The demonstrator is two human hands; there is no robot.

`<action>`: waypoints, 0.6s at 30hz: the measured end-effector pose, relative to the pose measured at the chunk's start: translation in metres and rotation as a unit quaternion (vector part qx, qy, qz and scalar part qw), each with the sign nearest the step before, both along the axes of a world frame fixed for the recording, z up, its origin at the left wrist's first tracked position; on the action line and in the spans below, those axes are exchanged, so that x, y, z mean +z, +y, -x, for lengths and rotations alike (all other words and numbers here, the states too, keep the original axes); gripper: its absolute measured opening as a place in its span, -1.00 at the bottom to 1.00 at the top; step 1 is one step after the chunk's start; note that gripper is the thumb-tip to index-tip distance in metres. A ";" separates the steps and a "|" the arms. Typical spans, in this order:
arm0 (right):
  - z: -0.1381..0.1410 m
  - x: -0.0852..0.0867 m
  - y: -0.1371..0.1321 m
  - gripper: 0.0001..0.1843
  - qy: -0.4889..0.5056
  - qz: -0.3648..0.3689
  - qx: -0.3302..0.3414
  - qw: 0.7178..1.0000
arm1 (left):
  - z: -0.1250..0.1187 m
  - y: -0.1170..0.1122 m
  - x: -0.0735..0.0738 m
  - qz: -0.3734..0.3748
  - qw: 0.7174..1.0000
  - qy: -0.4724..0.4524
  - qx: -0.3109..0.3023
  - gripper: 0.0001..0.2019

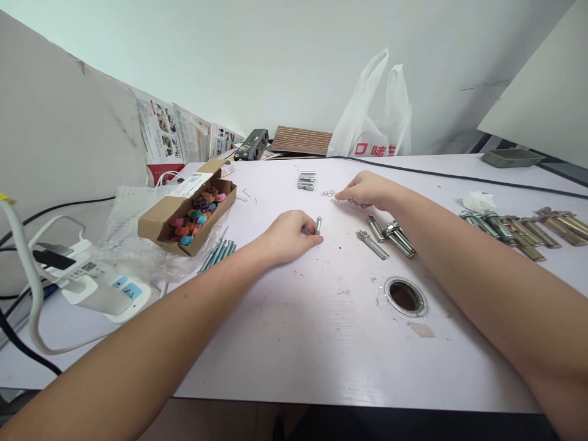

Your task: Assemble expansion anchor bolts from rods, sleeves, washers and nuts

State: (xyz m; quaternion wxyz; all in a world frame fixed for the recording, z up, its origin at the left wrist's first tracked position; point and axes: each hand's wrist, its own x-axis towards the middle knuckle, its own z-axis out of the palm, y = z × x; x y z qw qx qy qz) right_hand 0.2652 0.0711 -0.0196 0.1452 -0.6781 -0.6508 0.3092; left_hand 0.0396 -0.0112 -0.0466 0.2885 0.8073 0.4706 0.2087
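My left hand (290,237) is closed near the middle of the white table. Thumb and fingers pinch a short metal sleeve (318,225), which stands roughly upright. Farther back, my right hand (361,190) reaches down with its fingertips together on a small washer (337,201) at the tabletop. Beside those fingertips lie several thin washers (327,193). A group of short metal sleeves (306,180) rests behind both hands. Under my right forearm are several assembled expansion bolts (399,237), with another bolt (372,245) to their left. Loose threaded rods (217,253) lie left of my left forearm.
An open cardboard box (158,222) of colourful capped items sits at left on bubble wrap, near a white power strip (124,300). Larger bolts (523,233) lie at right. A round hole (405,296) pierces the table. A black cable (436,173) and plastic bag (374,116) are behind.
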 end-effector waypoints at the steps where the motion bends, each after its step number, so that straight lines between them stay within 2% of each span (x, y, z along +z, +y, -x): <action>1: -0.003 0.001 0.000 -0.52 0.012 0.005 0.007 1.000 | 0.000 0.000 0.000 -0.002 1.000 -0.002 0.002 -0.78; 6: -0.016 0.008 -0.003 -0.57 0.069 0.032 0.042 0.996 | -0.001 0.000 0.000 0.004 1.000 -0.008 0.007 -0.79; 11: -0.024 0.015 -0.014 -0.66 0.052 0.055 0.092 0.993 | 0.000 -0.001 0.000 0.006 1.000 -0.009 0.008 -0.78; 15: 0.001 0.013 -0.037 -0.68 0.025 0.068 0.138 0.988 | 0.002 -0.001 -0.001 0.015 0.999 -0.030 -0.017 -0.81; 18: 0.026 0.010 -0.052 -0.71 -0.021 0.026 0.173 0.984 | 0.001 -0.001 -0.003 0.018 0.998 -0.044 -0.035 -0.82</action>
